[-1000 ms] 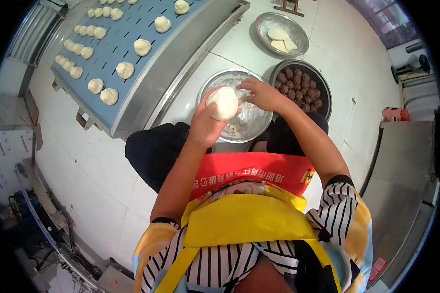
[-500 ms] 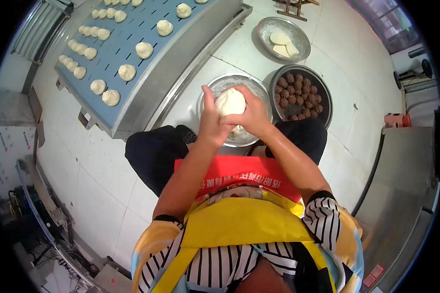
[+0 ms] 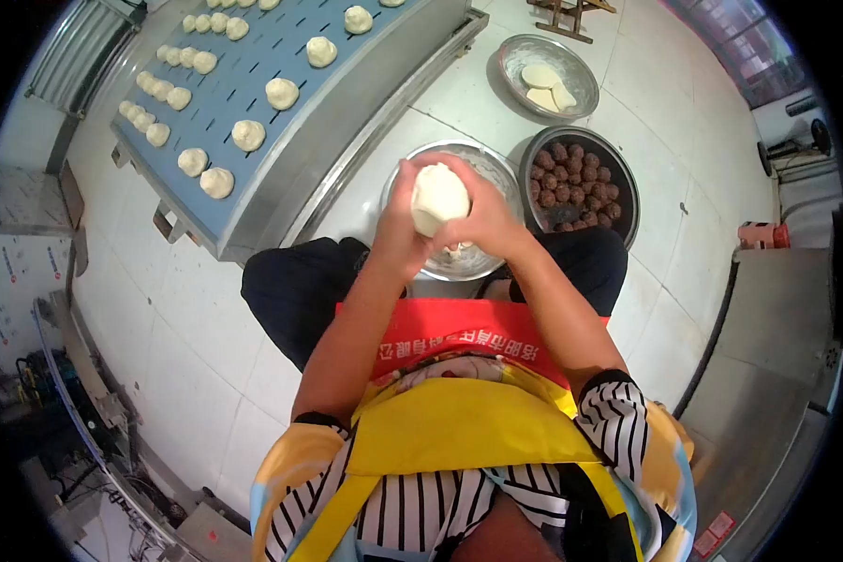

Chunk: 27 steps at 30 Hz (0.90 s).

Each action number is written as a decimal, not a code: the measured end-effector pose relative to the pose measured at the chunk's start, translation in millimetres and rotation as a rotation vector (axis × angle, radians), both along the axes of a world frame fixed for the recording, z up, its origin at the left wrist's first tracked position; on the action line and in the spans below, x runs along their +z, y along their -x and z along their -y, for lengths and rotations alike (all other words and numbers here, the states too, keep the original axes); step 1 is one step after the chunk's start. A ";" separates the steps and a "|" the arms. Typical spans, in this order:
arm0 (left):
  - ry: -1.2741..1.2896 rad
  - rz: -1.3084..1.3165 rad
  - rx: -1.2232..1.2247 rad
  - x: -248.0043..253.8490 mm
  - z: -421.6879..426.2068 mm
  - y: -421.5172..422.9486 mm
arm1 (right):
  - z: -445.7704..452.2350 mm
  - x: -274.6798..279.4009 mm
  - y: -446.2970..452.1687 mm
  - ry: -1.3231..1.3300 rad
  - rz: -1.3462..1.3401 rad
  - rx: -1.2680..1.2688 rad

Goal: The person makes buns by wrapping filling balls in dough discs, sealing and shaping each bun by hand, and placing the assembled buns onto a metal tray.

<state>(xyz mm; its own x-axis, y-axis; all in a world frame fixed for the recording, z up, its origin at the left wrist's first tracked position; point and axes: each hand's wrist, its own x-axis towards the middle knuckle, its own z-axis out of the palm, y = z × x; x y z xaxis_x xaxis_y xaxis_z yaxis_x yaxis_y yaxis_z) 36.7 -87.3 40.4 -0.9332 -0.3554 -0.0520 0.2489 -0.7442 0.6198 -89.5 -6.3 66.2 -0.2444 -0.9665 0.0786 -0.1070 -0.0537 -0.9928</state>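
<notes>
A round white dough ball (image 3: 439, 200) is held between both hands above a metal bowl (image 3: 503, 169) dusted with flour. My left hand (image 3: 402, 225) cups its left side, and my right hand (image 3: 486, 215) wraps round its right side. Just right of the hands, a dark-rimmed bowl holds many brown filling balls (image 3: 576, 178). Beyond it stands another metal bowl (image 3: 585, 80) with several flat pale dough pieces (image 3: 539, 77) inside.
On the left, a blue slotted surface (image 3: 225, 103) in a metal frame carries rows of dough balls. A small wooden stool (image 3: 562, 14) is at the top. A metal cabinet (image 3: 759, 337) stands at the right, with a red object (image 3: 763, 235) by it.
My right hand has come from the bowl to the dough ball, and both hands now enclose it. The view has shifted slightly.
</notes>
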 end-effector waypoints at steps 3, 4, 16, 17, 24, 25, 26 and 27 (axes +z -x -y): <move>-0.076 0.309 0.214 19.7 -21.5 10.5 | 3.2 0.9 -0.3 -0.042 -0.044 -0.095; -0.135 0.309 0.311 20.7 -25.8 15.6 | 3.5 5.2 -6.7 0.020 -0.189 -0.189; -0.186 0.295 0.280 33.3 -21.1 4.3 | 7.0 16.9 -18.7 0.057 -0.050 -0.111; -0.165 0.210 0.173 20.4 -12.0 -5.3 | 6.8 22.7 -18.6 0.072 0.019 -0.060; -0.232 0.399 0.490 36.4 -30.5 13.6 | 6.3 2.7 -23.2 0.073 -0.308 -0.140; -0.205 0.285 0.317 31.1 -24.7 5.0 | 4.1 10.6 -22.6 0.069 -0.153 -0.073; -0.170 0.163 0.151 20.3 -10.9 -9.7 | 5.3 20.0 -22.0 0.073 -0.003 -0.001; -0.136 0.045 -0.016 14.6 -2.5 -17.5 | 5.5 23.6 -20.8 -0.023 0.043 0.015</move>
<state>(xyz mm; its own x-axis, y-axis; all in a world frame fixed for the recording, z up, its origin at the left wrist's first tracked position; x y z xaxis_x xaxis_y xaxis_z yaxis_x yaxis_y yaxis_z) 54.2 -84.8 55.0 -0.9345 -0.3272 -0.1404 0.2105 -0.8258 0.5232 -68.7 -11.8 89.8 -0.2328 -0.9714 0.0460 -0.0639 -0.0319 -0.9974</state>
